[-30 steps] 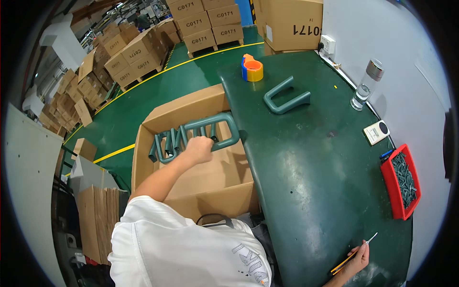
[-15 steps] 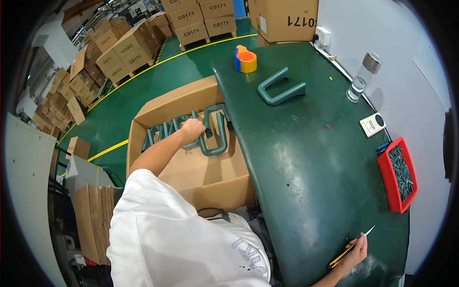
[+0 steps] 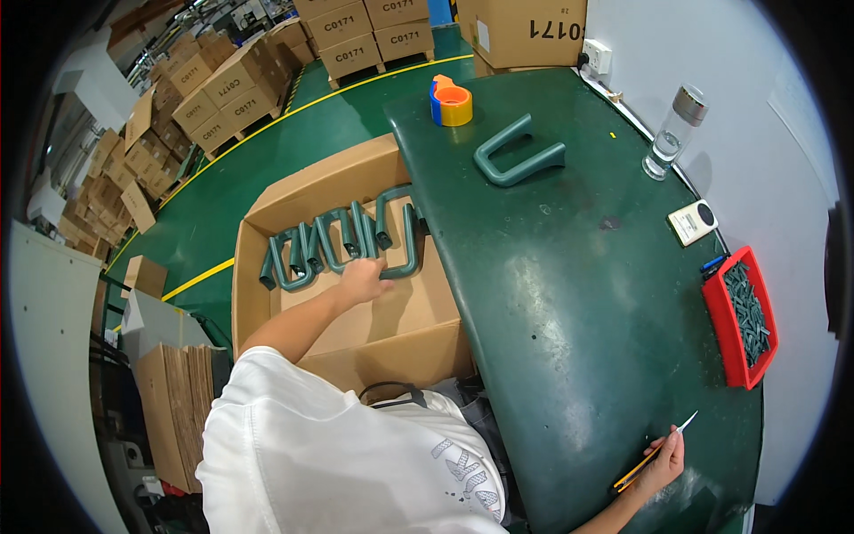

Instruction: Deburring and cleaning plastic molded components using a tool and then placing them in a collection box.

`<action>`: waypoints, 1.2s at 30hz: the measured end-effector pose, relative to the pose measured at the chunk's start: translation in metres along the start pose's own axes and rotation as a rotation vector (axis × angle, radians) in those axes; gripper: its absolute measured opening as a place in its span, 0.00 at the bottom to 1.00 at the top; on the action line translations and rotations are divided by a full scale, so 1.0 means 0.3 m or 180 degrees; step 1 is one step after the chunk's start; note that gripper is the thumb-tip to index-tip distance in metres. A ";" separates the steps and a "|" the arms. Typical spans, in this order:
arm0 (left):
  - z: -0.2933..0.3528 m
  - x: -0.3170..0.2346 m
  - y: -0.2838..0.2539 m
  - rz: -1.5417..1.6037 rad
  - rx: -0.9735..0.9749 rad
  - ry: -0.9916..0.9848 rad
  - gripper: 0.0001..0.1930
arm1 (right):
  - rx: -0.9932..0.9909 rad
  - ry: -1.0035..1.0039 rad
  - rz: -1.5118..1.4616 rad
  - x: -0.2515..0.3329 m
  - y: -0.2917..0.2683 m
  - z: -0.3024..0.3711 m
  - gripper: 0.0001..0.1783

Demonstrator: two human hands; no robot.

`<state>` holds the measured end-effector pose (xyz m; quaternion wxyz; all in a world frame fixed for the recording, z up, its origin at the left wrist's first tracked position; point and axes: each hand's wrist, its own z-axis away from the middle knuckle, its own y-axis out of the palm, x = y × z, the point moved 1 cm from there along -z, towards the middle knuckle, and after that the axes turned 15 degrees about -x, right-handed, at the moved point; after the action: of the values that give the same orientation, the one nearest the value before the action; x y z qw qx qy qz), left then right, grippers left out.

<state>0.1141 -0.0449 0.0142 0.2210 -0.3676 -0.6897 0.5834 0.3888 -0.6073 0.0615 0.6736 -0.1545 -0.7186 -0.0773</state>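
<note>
Fingers of the left hand (image 3: pixel 365 280) are laid on the lower bend of a dark green U-shaped handle (image 3: pixel 398 238); contact is seen, but whether they are closed around the bar cannot be told. The handle lies in an open cardboard box (image 3: pixel 356 334), at the right end of a row of similar green U-shaped parts (image 3: pixel 307 254) that lean against one another just left of the fingers. The box stands on the green floor (image 3: pixel 222 205), its right wall touching the edge of the desk (image 3: pixel 569 303).

Fingers of the right hand (image 3: pixel 663 463) are closed on a yellow-and-black utility knife (image 3: pixel 649 456), held low against the desk top near its front edge; the blade tip is pointed up and to the right of that hand.

Well beyond the left hand, on the far part of the desk, one more green U-shaped handle (image 3: pixel 516 156) is seen lying flat, with an orange-and-blue tape dispenser (image 3: pixel 452 102) just behind it to the left. Toward the right rim, above the knife hand, a red tray (image 3: pixel 731 351) filled with small dark pieces is noted, then a small white device (image 3: pixel 693 221) and a clear water bottle (image 3: pixel 672 133) with a metal cap, standing upright by the wall. Stacked cardboard cartons (image 3: pixel 356 36) are seen on pallets across the floor.
</note>
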 end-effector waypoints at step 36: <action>0.230 -1.515 -0.566 0.7503 0.0975 0.4459 0.07 | -0.0075 0.0425 -0.0180 0.080 0.050 0.037 0.13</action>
<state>0.3085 -0.4453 0.2195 -0.0635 -0.9151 0.3510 0.1882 0.3821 -0.5867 0.0830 0.7157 -0.1365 -0.6753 -0.1148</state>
